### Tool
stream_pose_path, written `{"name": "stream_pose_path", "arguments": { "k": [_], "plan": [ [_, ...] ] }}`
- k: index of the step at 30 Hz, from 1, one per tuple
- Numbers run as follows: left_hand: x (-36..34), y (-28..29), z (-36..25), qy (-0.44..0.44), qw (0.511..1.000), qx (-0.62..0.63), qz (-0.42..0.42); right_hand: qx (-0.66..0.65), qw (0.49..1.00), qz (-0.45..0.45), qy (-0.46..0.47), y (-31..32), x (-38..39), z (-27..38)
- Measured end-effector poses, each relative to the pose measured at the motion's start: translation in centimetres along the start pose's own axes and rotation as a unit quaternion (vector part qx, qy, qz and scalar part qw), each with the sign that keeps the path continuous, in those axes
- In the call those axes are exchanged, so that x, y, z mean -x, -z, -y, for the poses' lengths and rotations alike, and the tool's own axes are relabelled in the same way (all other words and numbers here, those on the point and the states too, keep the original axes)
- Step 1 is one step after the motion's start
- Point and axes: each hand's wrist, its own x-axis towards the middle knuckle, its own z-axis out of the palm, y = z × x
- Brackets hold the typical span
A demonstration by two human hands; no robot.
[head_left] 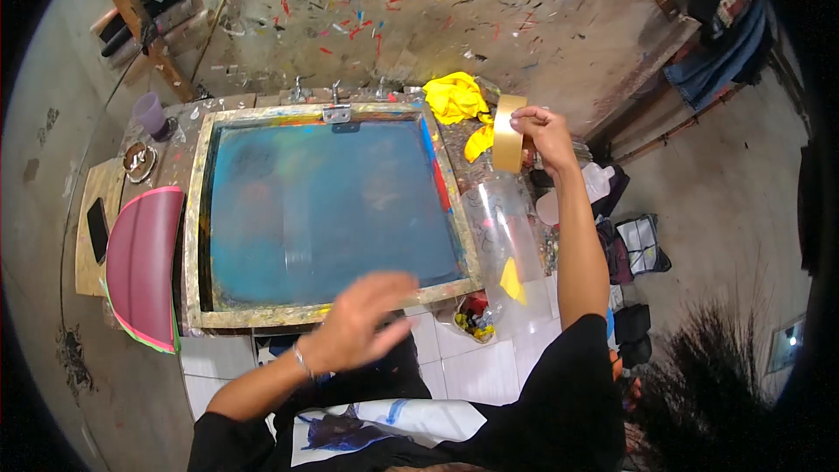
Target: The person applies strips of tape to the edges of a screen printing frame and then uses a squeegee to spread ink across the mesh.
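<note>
Tape roll (508,134) pinched in right hand (544,129) beside printing frame (328,315), left hand (363,322) blurred, fingers spread, holding nothing; loose clear strip (509,232) likely to stick onto itself.

Printing screen frame (199,210) lay flat on the table (188,114), hinge clamp (336,113) at its far edge. Left of frame: stack of sheets (144,267), touching the frame's left side. Further left: a board (92,227) with a flat slab (98,229) on it. Behind the sheets: a dish (139,162); a cup (151,114) behind that, at the far left corner. Crumpled cloth (454,96) sat past the frame's far right corner. Right hand (544,133) held a tape roll (508,133) up over the right side, strip (507,227) hanging down from it beside the frame's right edge. Left hand (358,319) was over the near edge. Bags (642,245) on the floor, right.
</note>
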Motion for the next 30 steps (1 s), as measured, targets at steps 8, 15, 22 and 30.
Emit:
{"name": "stream_pose_path", "arguments": {
  "k": [8, 15, 22, 30],
  "plan": [
    [-8.2, 1.6, -2.6, -0.062, 0.997, 0.008, -0.036, -0.100, 0.985, 0.142, 0.025, -7.9, 21.8, 5.9],
    [2.9, 0.4, -4.4, 0.120, 0.990, 0.071, -0.027, -0.396, 0.906, 0.128, -0.073, -14.1, 33.1, 2.0],
    [9.1, 0.4, -4.7, 0.177, 0.982, -0.032, -0.053, -0.312, 0.915, 0.245, -0.068, -20.2, 40.1, -3.4],
    [-2.0, 17.8, -5.9, 0.144, 0.936, 0.114, -0.300, -0.227, 0.868, 0.415, -0.151, -16.1, 36.7, -5.4]
  ]
}}
